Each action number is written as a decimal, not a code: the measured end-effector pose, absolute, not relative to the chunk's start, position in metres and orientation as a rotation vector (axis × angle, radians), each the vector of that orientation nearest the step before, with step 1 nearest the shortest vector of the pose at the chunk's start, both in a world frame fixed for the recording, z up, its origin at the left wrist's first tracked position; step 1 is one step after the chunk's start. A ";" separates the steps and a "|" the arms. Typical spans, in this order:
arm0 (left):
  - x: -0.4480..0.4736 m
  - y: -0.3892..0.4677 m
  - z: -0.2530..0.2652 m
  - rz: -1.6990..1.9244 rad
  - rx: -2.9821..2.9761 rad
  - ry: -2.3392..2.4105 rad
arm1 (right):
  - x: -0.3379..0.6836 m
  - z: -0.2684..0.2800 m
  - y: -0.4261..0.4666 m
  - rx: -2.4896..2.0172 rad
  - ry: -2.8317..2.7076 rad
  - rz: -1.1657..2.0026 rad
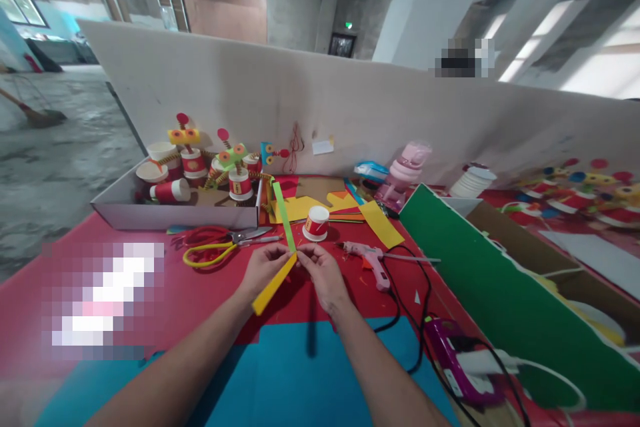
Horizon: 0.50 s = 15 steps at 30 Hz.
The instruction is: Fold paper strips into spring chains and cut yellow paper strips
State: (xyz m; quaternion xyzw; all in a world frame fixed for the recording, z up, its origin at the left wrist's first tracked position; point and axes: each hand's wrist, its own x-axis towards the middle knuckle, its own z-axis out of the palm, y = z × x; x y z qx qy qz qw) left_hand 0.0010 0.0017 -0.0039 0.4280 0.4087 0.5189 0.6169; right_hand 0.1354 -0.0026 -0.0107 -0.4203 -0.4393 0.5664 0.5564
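Note:
Between my two hands a green paper strip (285, 217) and a yellow paper strip (274, 285) meet at their ends. My left hand (265, 270) pinches the joint from the left, fingers closed. My right hand (321, 272) pinches the same spot from the right. From there the green strip points up and away, while the yellow one slants down toward me. Just beyond my right hand an upturned red and white paper cup (316, 223) stands on the red table covering. A pink glue gun (369, 260) lies to the right of that hand.
Scissors with yellow handles (210, 255) lie left of my hands. A white box (175, 216) holds paper-cup figures. Yellow paper (383, 223), a pink bottle (403, 177) and a green-sided box (480, 293) are to the right. Black cables cross near a purple power strip (463, 363). Blue sheets (310, 373) lie in front.

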 end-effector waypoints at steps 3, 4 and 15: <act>0.001 0.003 -0.007 1.210 0.979 0.958 | 0.136 -0.010 -0.003 -1.017 -1.075 1.283; 0.001 0.003 -0.007 1.216 0.975 0.968 | 0.136 -0.010 -0.003 -1.026 -1.097 1.261; -0.001 0.003 -0.011 1.208 0.930 0.834 | 0.139 0.000 -0.010 -1.126 -1.343 0.840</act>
